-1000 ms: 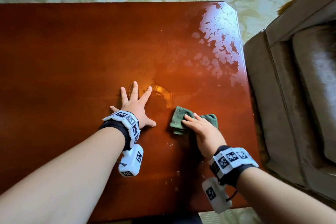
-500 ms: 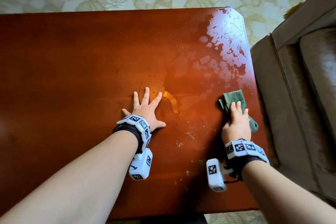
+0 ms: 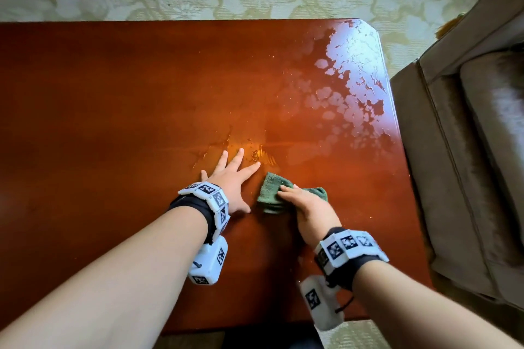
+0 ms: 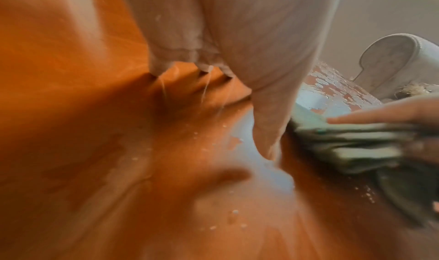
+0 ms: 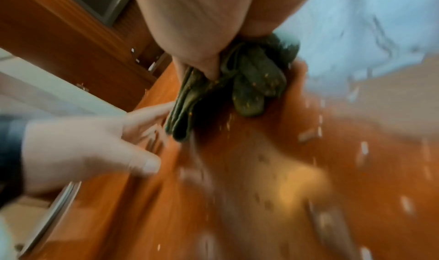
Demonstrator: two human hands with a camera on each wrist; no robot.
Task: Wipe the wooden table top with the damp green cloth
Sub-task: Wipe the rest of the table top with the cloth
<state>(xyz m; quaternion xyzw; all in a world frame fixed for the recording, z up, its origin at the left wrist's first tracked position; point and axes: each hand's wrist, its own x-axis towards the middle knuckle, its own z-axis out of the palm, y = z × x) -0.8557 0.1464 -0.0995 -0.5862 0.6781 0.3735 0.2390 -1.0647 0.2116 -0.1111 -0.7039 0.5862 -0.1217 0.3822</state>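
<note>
Glossy reddish-brown wooden worktop [image 3: 113, 99] fills most of the head view. Right hand [image 3: 307, 211] lies on the folded, damp dark-green terry cloth [image 3: 270, 193], fingers pressing the top and thumb tucked at its near edge. The cloth sits low centre, just beside the left hand [image 3: 232, 178], which lies flat with fingers spread wide, bracing on the wood and holding nothing.

Change: half a second ago the cloth was out by the right edge of the worktop; a second ago it was near centre. So one out-and-back stroke has just finished, ending against the left thumb.

Meaning: this is side-to-side wiping of the lower right area. Wet film and droplets show at the upper right corner [image 3: 351, 76] and a puddle streak sits just above the left fingertips [image 3: 259, 154]. I'd judge the job partly done, with the left half looking dry and possibly unwiped. Beige upholstered armchair [image 3: 467, 150] stands at the right.
</note>
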